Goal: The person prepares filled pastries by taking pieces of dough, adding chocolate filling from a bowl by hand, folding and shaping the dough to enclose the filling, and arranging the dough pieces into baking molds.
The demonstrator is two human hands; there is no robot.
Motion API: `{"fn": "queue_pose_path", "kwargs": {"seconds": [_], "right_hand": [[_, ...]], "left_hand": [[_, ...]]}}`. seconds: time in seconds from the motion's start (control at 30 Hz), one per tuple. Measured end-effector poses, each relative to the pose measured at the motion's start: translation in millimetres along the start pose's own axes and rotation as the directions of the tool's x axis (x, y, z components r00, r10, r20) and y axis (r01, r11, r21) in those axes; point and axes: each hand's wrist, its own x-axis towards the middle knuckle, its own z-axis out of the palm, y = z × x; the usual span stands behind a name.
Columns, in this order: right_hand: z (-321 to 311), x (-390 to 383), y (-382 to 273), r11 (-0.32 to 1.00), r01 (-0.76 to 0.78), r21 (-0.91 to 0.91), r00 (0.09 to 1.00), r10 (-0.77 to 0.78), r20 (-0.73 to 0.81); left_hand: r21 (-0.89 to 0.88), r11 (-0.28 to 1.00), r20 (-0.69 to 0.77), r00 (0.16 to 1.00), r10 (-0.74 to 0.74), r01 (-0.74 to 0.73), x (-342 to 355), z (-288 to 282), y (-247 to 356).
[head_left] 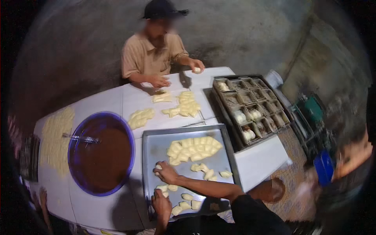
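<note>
A shallow metal tray [228, 143] lies in front of me with pale dough in it. Fingers curled, my right hand [167, 173] grips a dough piece [158, 167] over the tray's left side. Just below it, my left hand [161, 204] closes around another dough piece [162, 188]. A scored dough slab [194, 149] fills the tray's upper part. Several cut dough lumps [205, 170] are scattered right of my right hand, and more dough lumps [187, 203] sit beside my left hand. My fingers partly cover both held pieces.
Left of the tray stands a round purple basin [74, 172] of brown contents with a metal utensil [82, 138]. A dark compartmented mould rack [219, 105] at right holds some dough balls. Across the white table [105, 98], a person [152, 55] handles dough. Dough sheets [182, 105] lie between us.
</note>
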Motion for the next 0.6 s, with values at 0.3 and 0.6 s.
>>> {"fn": "queue_pose_path", "kwargs": {"seconds": [0.3, 0.6], "right_hand": [[-142.5, -136.3, -26.6, 0.479, -0.215, 0.851, 0.911, 0.413, -0.003], [-352.8, -232.7, 91.4, 0.903, -0.384, 0.193, 0.516, 0.383, -0.766]], "left_hand": [[-0.545, 0.810, 0.025, 0.962, 0.272, -0.215, -39.9, -23.0, 28.4], [-0.870, -0.420, 0.273, 0.962, 0.028, 0.259, -52.2, 0.6, 79.9]]}}
